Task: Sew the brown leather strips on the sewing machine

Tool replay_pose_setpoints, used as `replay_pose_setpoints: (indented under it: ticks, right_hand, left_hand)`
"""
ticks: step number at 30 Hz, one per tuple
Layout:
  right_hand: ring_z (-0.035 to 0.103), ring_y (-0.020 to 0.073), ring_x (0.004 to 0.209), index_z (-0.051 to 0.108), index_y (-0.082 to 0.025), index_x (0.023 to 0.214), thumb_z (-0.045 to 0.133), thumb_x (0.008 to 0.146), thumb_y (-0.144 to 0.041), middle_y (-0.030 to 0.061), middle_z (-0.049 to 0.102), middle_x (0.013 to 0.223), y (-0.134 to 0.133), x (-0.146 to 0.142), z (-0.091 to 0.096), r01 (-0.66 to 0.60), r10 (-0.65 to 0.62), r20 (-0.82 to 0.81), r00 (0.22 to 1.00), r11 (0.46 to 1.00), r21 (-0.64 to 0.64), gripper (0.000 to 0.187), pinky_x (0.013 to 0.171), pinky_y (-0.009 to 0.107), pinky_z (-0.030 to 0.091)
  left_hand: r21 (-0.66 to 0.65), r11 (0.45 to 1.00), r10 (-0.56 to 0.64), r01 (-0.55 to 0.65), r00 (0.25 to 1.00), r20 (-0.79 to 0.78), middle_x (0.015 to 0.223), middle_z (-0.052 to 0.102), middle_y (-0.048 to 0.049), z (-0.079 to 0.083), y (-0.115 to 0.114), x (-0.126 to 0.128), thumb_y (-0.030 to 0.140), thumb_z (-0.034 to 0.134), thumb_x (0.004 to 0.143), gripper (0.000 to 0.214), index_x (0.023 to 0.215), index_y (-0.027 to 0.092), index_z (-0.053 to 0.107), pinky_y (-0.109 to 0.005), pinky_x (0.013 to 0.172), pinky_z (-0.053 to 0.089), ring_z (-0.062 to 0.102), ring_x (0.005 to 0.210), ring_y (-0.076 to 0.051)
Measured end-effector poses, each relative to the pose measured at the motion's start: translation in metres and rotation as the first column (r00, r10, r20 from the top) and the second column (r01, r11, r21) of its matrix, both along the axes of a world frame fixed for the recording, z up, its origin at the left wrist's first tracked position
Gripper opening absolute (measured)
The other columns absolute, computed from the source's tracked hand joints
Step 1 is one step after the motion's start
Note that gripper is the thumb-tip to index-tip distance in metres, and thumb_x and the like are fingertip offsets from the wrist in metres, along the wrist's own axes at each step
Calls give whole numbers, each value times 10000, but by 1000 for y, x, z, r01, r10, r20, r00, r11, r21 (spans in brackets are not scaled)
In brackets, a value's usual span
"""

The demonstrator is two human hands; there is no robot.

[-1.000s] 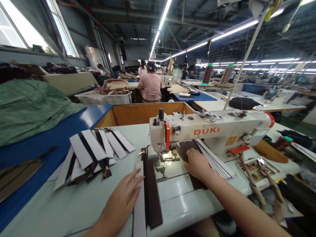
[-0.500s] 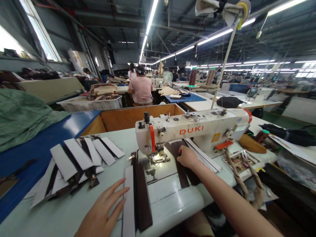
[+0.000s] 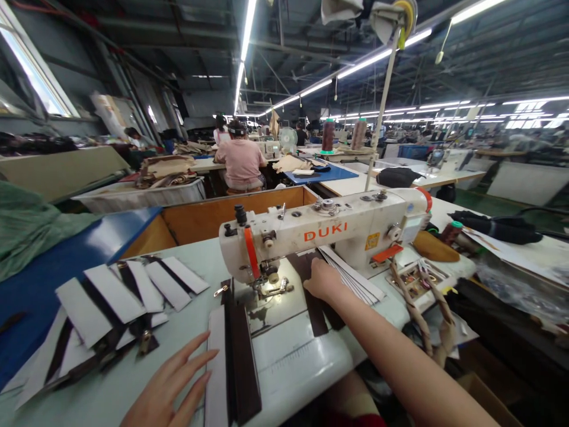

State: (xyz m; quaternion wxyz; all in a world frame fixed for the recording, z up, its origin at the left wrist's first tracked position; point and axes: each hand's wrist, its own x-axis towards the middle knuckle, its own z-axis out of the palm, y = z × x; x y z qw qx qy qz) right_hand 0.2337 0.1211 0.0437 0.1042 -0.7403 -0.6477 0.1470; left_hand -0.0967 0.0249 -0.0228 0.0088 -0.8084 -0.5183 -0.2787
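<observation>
The left hand (image 3: 166,382) hovers open just beside a white-backed strap (image 3: 240,367) on the bench (image 3: 284,362), keeping it within reach. The right hand (image 3: 324,281) lies open, apparently pressing a dark strip (image 3: 316,311) flat beneath the sewing machine's (image 3: 320,234) arm, close to the needle.

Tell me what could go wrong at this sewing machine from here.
The right hand sits close to the presser foot of the sewing machine, so fingers might stray towards the needle if it runs. The long brown strip beside the left hand could feed in crooked if it isn't lined up with the foot. The white-and-brown pieces overlap the table's edge and could slide off.
</observation>
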Motion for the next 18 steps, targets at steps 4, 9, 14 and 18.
replay_pose_setpoints:
  ticks: [4,9,14,18]
  right_hand:
    - [599,219,995,554,-154,1184,574,925,-318,90,573,1179,4,3,0,19,-20,-74,997,1000,-14,307,830,416,515]
    - [607,206,966,565,-157,1159,566,930,-323,80,585,1154,4,11,8,33,-26,-220,975,999,28,283,814,406,520]
    - [604,143,653,608,-135,941,452,965,-358,9,602,729,-46,27,20,28,11,-417,909,996,86,273,596,271,519]
    - [485,111,420,583,-181,1029,490,896,-527,-39,503,556,-137,31,11,-32,83,-702,707,996,85,382,396,216,421]
  left_hand:
    - [0,1000,-16,16,1000,-14,1284,600,-32,0,0,0,517,413,874,390,1063,316,687,-416,976,468,610,1112,-281]
    - [37,999,-38,40,998,-41,1218,643,-38,30,-6,18,485,419,876,364,1019,310,705,-426,887,534,661,1017,-281]
    - [110,991,-71,75,996,-45,1234,635,-38,53,-26,31,346,448,893,312,1115,290,659,-353,925,517,656,1033,-242]
    - [191,954,-215,231,971,-101,1266,618,-50,60,-57,55,174,478,880,463,1326,301,492,-285,940,493,634,1077,-200]
